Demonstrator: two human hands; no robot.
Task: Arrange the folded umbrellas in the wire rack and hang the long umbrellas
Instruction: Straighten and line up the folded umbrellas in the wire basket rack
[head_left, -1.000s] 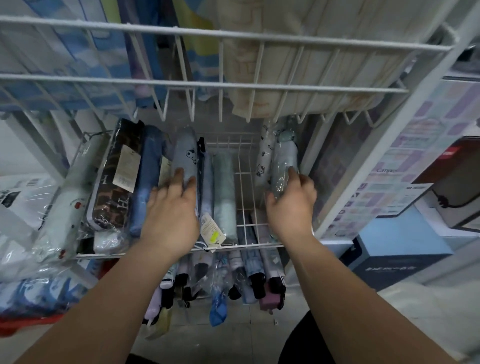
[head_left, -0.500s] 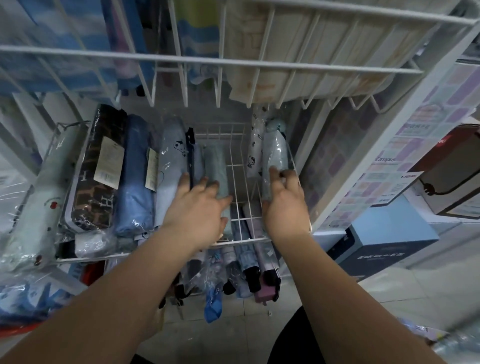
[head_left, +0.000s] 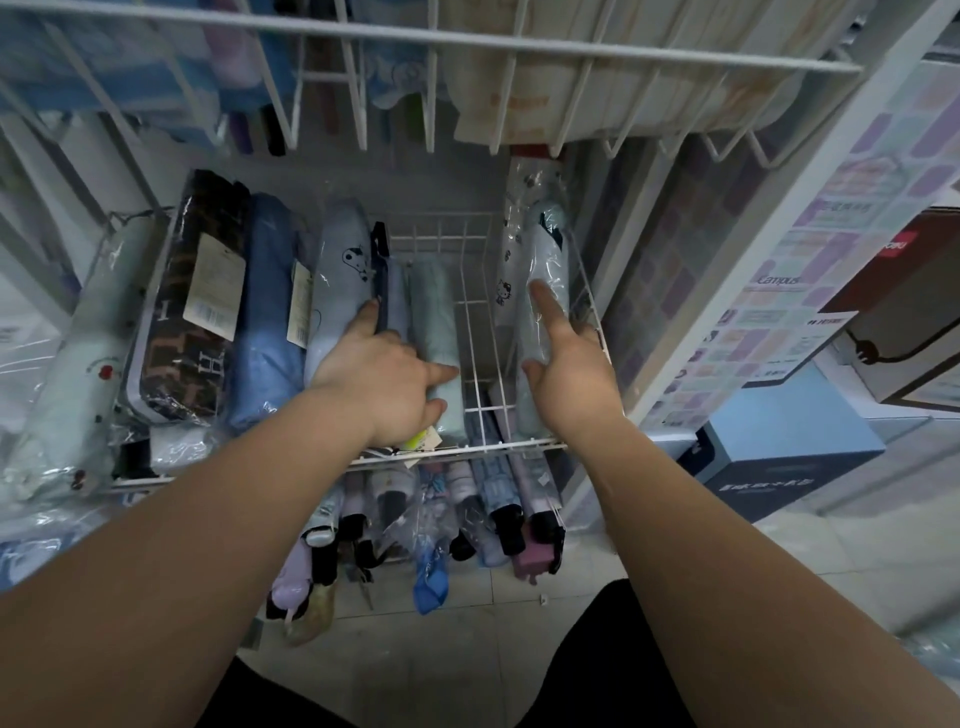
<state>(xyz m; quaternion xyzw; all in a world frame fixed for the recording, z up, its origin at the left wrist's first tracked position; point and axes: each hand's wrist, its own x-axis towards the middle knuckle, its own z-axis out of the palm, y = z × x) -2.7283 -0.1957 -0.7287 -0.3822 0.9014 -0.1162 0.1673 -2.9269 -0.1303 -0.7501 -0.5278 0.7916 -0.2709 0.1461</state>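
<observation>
Wire rack (head_left: 524, 445), middle tier: folded umbrellas lie side by side, lengthwise.

1. Far left, a pale cherry-print umbrella (head_left: 85, 364) in clear wrap leans over the rack's left edge.
2. Beside it lie a brown patterned umbrella (head_left: 182, 332) and a blue umbrella (head_left: 267, 317), both tagged.
3. Next is a grey-blue umbrella (head_left: 337, 280) with a cartoon print, then a mint-green umbrella (head_left: 434, 312).
4. Left hand (head_left: 379, 384): fingers apart. 1 finger reaches up the grey-blue umbrella and the others rest on the mint-green one. No clamped grip is visible.
5. A strip of bare rack floor separates the 2 hands.
6. A white cat-print umbrella (head_left: 505, 270) stands against a pale wrapped umbrella (head_left: 545, 260) at the rack's right side.
7. Right hand (head_left: 569, 379): forefinger straight along the pale wrapped umbrella, thumb out to the left, remaining fingers partly hidden.

Below, lower-tier umbrellas (head_left: 498, 499) protrude toward the floor.
</observation>
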